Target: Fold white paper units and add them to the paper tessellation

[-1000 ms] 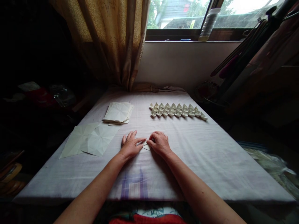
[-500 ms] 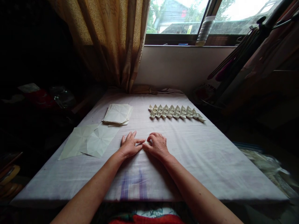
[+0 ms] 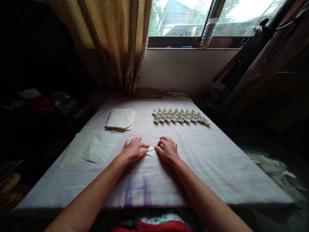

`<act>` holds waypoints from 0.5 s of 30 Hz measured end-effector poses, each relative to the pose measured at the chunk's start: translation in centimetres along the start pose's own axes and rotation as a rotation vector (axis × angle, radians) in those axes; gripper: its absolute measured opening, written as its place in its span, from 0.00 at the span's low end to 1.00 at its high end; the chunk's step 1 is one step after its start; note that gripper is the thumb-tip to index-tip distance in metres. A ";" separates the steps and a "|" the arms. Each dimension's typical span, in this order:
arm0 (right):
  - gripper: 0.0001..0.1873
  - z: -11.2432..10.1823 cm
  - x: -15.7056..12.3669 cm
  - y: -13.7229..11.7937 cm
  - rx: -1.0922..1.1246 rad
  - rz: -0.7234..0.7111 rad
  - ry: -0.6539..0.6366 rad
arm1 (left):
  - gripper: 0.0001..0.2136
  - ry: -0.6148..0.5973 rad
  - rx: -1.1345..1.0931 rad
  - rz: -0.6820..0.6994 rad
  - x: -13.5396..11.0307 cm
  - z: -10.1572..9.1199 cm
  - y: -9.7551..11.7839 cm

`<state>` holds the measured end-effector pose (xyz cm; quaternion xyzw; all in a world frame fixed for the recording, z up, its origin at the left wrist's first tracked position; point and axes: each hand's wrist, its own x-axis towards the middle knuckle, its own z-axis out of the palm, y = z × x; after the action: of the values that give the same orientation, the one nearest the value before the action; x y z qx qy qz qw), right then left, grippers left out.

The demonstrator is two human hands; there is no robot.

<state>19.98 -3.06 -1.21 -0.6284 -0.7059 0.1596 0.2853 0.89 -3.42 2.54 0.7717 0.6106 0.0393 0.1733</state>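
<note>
A small folded piece of pale paper (image 3: 151, 151) lies on the cloth between my two hands. My left hand (image 3: 135, 149) rests low on the table with its fingers spread; thumb and forefinger lie on the paper's left part and cover some of it. My right hand (image 3: 168, 149) is curled, its thumb and forefinger drawn together close by the paper's right edge. Whether anything is between those fingertips is hidden. Left of my hands, two creased paper squares (image 3: 102, 148) overlap, and behind them is a stack of creased squares (image 3: 120, 118).
Folded pointed paper pieces (image 3: 181, 116) stand in rows at the back right of the cloth-covered table (image 3: 207, 180). Beyond the table hangs a gold curtain (image 3: 111, 48) beside a window. A plastic bottle (image 3: 209, 33) stands on the sill. Plastic bags (image 3: 272, 170) lie past the right edge.
My right hand has moved a little to the right, away from my left hand, uncovering the folded paper between them. My left hand has barely shifted.
</note>
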 end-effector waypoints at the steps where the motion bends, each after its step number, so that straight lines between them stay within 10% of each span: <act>1: 0.02 0.1 -0.1 0.1 0.009 -0.007 0.011 | 0.13 0.012 0.016 0.016 0.0 -0.2 0.2; 15: 0.05 0.6 -0.5 1.1 0.070 -0.053 0.072 | 0.08 -0.044 0.154 0.181 1.9 -2.2 3.1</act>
<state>20.50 -3.27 -2.43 -0.6046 -0.7053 0.1540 0.3366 3.61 -1.67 5.31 0.8354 0.5356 -0.0090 0.1227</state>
